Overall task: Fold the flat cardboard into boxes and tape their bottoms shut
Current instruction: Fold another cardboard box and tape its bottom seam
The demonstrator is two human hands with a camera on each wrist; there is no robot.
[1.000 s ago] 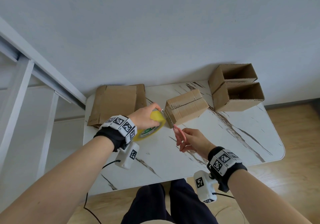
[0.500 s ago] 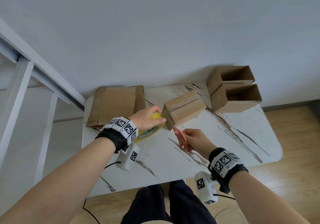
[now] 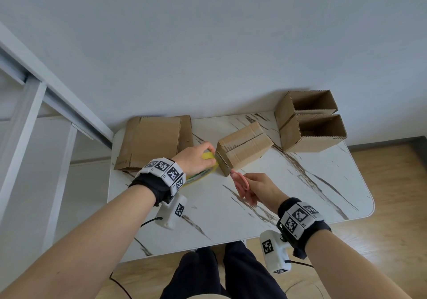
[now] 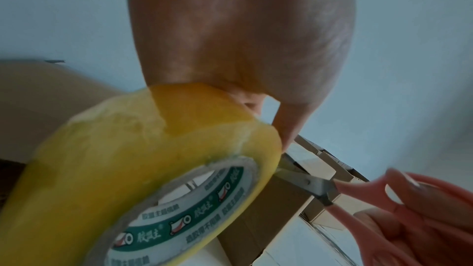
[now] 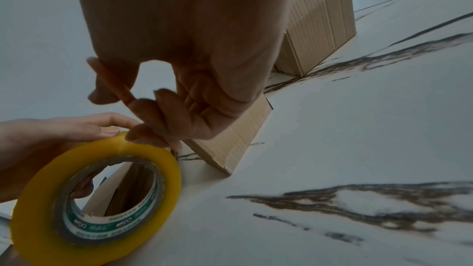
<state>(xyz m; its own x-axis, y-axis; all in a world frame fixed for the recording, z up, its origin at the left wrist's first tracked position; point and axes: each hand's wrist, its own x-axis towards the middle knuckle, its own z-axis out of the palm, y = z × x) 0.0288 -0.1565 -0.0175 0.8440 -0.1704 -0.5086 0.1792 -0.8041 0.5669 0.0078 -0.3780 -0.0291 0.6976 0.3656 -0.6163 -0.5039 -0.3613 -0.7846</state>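
A folded cardboard box (image 3: 245, 147) lies on its side in the middle of the marble table (image 3: 288, 192), taped bottom facing me. My left hand (image 3: 196, 160) grips a yellow tape roll (image 4: 143, 171) right at the box's near left edge. My right hand (image 3: 258, 187) holds pink-handled scissors (image 3: 239, 180), whose metal blades (image 4: 307, 181) reach between the roll and the box (image 4: 276, 209). In the right wrist view the roll (image 5: 97, 193) stands on edge beside the box (image 5: 235, 141).
A stack of flat cardboard (image 3: 154, 141) lies at the table's back left. Two folded boxes (image 3: 309, 127) with open tops stand at the back right against the wall. A white frame (image 3: 34, 113) runs along the left. My legs are below the table's near edge.
My right hand has pushed the scissors forward from the table's middle up to the box's near corner, blades now at the tape. The left hand and roll stayed at the box.
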